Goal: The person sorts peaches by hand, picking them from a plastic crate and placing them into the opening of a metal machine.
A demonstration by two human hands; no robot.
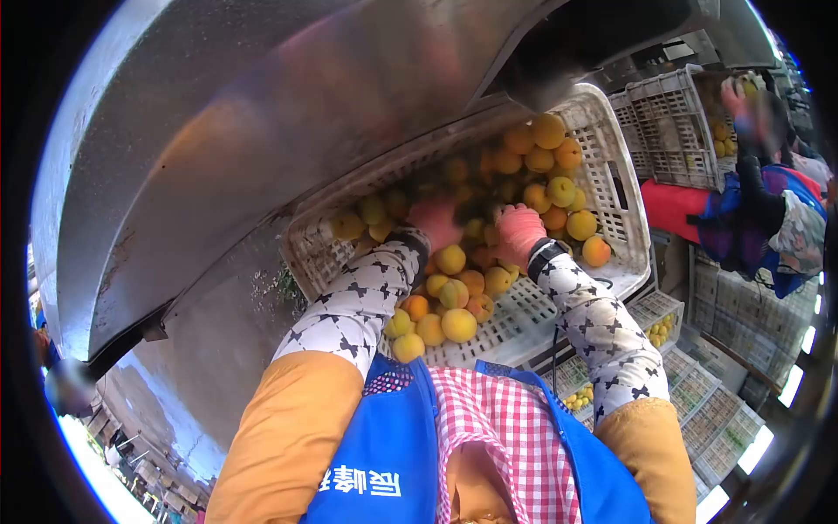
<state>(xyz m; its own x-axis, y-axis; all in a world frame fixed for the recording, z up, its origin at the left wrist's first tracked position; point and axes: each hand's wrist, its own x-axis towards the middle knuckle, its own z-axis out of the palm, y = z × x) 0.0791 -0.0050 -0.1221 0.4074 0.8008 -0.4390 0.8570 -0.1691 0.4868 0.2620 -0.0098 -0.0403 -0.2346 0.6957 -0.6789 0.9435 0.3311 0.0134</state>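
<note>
A white slatted plastic crate (621, 188) holds many round yellow-orange fruits (458, 325) that look like apricots or small yellow peaches. Both my hands, in pink gloves, are down inside it among the fruit. My left hand (439, 224) reaches in at the middle, its fingers smeared and lost in shadow. To its right, my right hand (520, 230) has its fingers curled down over the fruit; whatever lies under them is hidden. Fruit sits around both hands, heaped toward the crate's far right corner and again below the left hand. Part of the crate's slatted bottom shows at the near side.
A large metal sheet (288, 96) overhangs the crate's far left side. At the right, a co-worker in a blue vest (790, 214) handles fruit at another crate (668, 122). Stacked crates (711, 419) stand at the lower right, some with fruit.
</note>
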